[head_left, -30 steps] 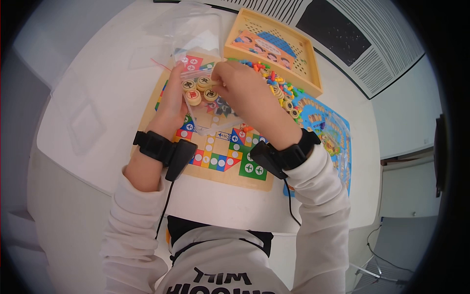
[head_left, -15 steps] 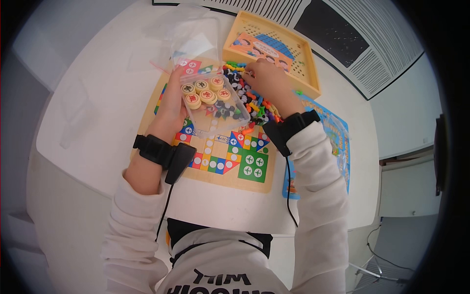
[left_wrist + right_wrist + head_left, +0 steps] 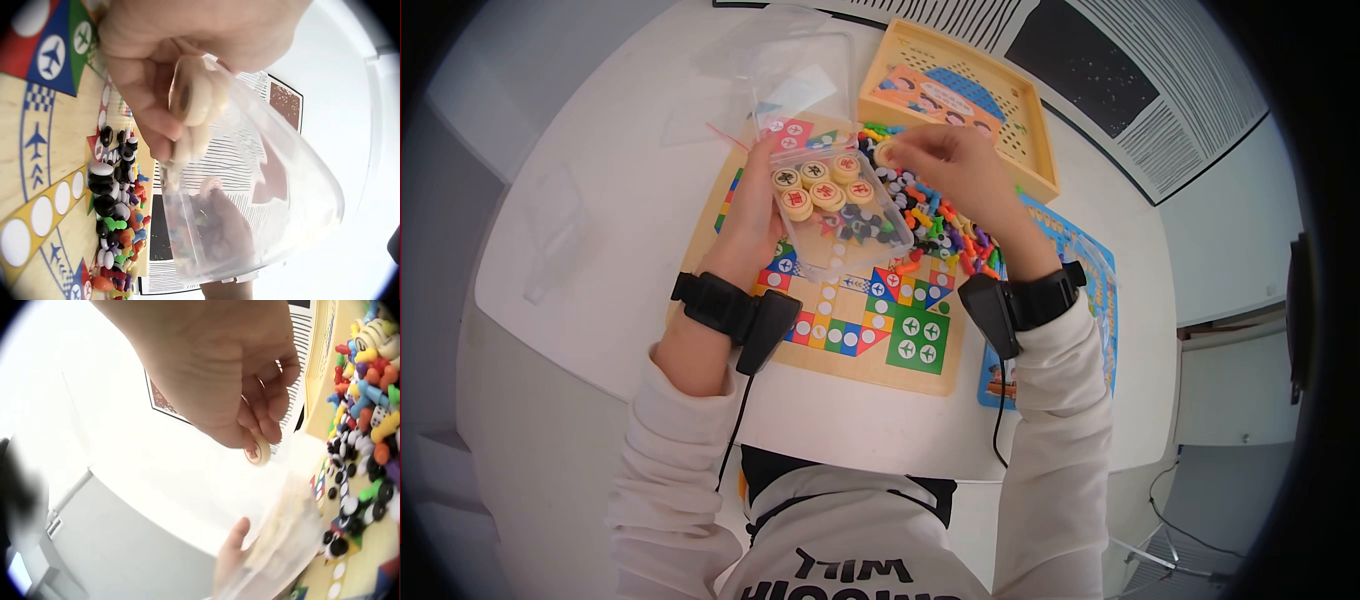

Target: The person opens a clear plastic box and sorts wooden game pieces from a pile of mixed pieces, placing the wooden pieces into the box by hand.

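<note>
We list, by place from the clear box [image 3: 828,250]:

- Clear box: over the printed game board [image 3: 870,372], gripped at its left side by our left hand [image 3: 750,205], fingers curled round the wall.
- Wooden discs [image 3: 825,192]: inside the box, grouped at its far end, marked in red or black characters.
- Single disc [image 3: 884,153]: just off the box's far right corner, clamped between thumb and fingertips of our right hand [image 3: 960,165].
- Clear lid [image 3: 805,75]: open, beyond the box.
- Heap of small coloured pieces [image 3: 930,218]: right of the box, mixed colours, black and white among them.
- Wooden tray [image 3: 1042,165]: beyond the box to the right, orange printed card [image 3: 935,95] inside.
- Blue board [image 3: 1105,335]: well right of the box.
</note>
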Demonstrator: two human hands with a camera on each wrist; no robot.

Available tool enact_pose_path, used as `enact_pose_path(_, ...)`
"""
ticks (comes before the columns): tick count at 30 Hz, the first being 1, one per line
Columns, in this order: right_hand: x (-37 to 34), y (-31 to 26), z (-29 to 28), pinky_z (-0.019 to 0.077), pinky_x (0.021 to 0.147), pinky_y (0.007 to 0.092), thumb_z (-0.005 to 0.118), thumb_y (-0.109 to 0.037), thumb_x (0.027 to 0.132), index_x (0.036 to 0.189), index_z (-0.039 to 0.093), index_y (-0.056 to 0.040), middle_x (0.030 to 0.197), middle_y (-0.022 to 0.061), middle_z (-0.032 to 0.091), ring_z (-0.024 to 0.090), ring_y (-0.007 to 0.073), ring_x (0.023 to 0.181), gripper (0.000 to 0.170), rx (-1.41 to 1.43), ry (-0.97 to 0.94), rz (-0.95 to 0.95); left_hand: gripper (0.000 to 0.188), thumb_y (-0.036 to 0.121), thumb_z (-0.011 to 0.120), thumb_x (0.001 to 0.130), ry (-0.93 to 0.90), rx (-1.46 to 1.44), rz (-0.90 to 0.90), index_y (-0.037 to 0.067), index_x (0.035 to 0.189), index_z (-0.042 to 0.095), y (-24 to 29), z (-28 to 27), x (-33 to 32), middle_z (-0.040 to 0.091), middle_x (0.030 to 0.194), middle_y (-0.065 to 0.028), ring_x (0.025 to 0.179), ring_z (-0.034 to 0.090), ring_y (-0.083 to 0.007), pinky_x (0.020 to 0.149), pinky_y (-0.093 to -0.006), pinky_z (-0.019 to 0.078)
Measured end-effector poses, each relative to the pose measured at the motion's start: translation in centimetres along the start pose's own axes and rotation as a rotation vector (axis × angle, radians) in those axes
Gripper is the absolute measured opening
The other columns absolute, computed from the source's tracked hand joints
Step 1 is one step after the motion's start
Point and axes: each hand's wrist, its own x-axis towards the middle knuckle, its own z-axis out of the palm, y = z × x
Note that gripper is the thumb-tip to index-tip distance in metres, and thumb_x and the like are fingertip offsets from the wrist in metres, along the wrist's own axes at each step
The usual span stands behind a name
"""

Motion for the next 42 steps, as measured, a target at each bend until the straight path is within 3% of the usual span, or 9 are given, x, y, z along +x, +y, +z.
enact_pose_path(2, -1.0, -1.1, 0.4, 0.0449, 0.065, 0.0257, 0.064, -0.021, 0.078, 0.091, 0.066, -0.0057, 0.076, 0.0042, 0.062, 0.057, 0.0122, 0.07, 0.02, -0.012, -0.216, -0.048, 0.05, 0.048, 0.035, 0.087, -0.005, -0.001, 0.009, 0.006, 0.11, 0.051, 0.0, 0.0, 0.0, 0.062, 0.098, -0.0084, 0.08, 0.063, -0.0166, 0.058, -0.0284, 0.0538)
enact_pose_path(6, -1.0, -1.5, 1.6, 0.0448, 0.064, 0.028, 0.062, -0.019, 0.079, 0.093, 0.066, -0.0055, 0.077, 0.0066, 0.061, 0.056, 0.0155, 0.07, 0.019, -0.162, -0.226, -0.124, 0.05, 0.048, 0.036, 0.087, -0.033, 0.021, 0.002, 0.006, 0.111, 0.05, -0.1, -0.2, 0.1, 0.061, 0.1, -0.0082, 0.084, 0.063, -0.017, 0.062, -0.0302, 0.0545)
enact_pose_path(8, -0.7, -0.7, 2.4, 0.0465, 0.063, 0.0327, 0.062, -0.017, 0.076, 0.086, 0.064, -0.0037, 0.073, 0.0102, 0.06, 0.059, 0.0236, 0.07, 0.017, -0.259, -0.097, -0.332, 0.05, 0.047, 0.036, 0.087, -0.061, 0.011, -0.006, 0.006, 0.111, 0.05, -0.1, -0.1, -0.1, 0.062, 0.1, -0.0089, 0.083, 0.063, -0.0175, 0.061, -0.0293, 0.055)
enact_pose_path(12, -0.7, 0.0, 2.6, 0.0463, 0.064, 0.0343, 0.061, -0.017, 0.077, 0.087, 0.064, -0.0052, 0.076, 0.0108, 0.059, 0.058, 0.0249, 0.071, 0.016, -0.322, -0.051, -0.417, 0.05, 0.048, 0.036, 0.088, -0.064, 0.009, -0.016, 0.006, 0.111, 0.05, 0.1, 0.0, -0.2, 0.062, 0.097, -0.009, 0.079, 0.064, -0.0175, 0.056, -0.0276, 0.0548)
enact_pose_path(18, -0.3, 0.6, -0.1, 0.0462, 0.065, 0.0326, 0.059, -0.018, 0.079, 0.086, 0.064, -0.0027, 0.08, 0.0132, 0.06, 0.059, 0.0247, 0.074, 0.017, -0.142, 0.223, -0.202, 0.048, 0.047, 0.036, 0.088, -0.016, 0.005, 0.003, 0.006, 0.107, 0.051, 0.1, 0.0, -0.1, 0.062, 0.093, -0.0083, 0.072, 0.063, -0.0168, 0.05, -0.0262, 0.0529)
enact_pose_path(26, -2.7, 7.2, -3.9, 0.0463, 0.07, 0.0352, 0.058, -0.022, 0.079, 0.091, 0.062, -0.0021, 0.085, 0.0162, 0.062, 0.06, 0.0272, 0.079, 0.024, -0.38, 0.031, 0.089, 0.046, 0.045, 0.037, 0.087, 0.008, -0.039, 0.029, 0.006, 0.107, 0.052, 0.0, 0.1, -0.1, 0.062, 0.093, -0.0084, 0.073, 0.062, -0.0162, 0.049, -0.0265, 0.0505)
enact_pose_path(29, -3.1, 7.3, -3.8, 0.0465, 0.07, 0.0356, 0.058, -0.022, 0.078, 0.091, 0.061, -0.0029, 0.085, 0.0161, 0.062, 0.06, 0.0282, 0.079, 0.023, -0.36, 0.052, 0.015, 0.046, 0.045, 0.037, 0.088, 0.024, -0.032, 0.031, 0.006, 0.107, 0.051, 0.1, 0.3, -0.1, 0.062, 0.094, -0.0087, 0.073, 0.062, -0.0162, 0.05, -0.0265, 0.0502)
enact_pose_path(33, -2.6, 6.6, -3.2, 0.0465, 0.07, 0.0361, 0.058, -0.021, 0.078, 0.092, 0.06, -0.0038, 0.083, 0.016, 0.062, 0.06, 0.0293, 0.081, 0.023, -0.418, 0.078, 0.091, 0.047, 0.045, 0.036, 0.088, -0.002, -0.021, 0.005, 0.005, 0.108, 0.051, 0.2, 0.1, 0.0, 0.062, 0.094, -0.0093, 0.072, 0.062, -0.0167, 0.051, -0.0268, 0.0498)
enact_pose_path(42, -1.6, 6.5, -2.7, 0.0455, 0.069, 0.0334, 0.066, -0.024, 0.074, 0.093, 0.061, -0.0001, 0.084, 0.0134, 0.061, 0.059, 0.0248, 0.078, 0.031, -0.54, -0.068, 0.152, 0.048, 0.045, 0.034, 0.089, -0.031, -0.022, -0.012, 0.004, 0.108, 0.051, -0.1, -0.3, 0.3, 0.062, 0.09, -0.0101, 0.069, 0.062, -0.0175, 0.05, -0.0262, 0.0502)
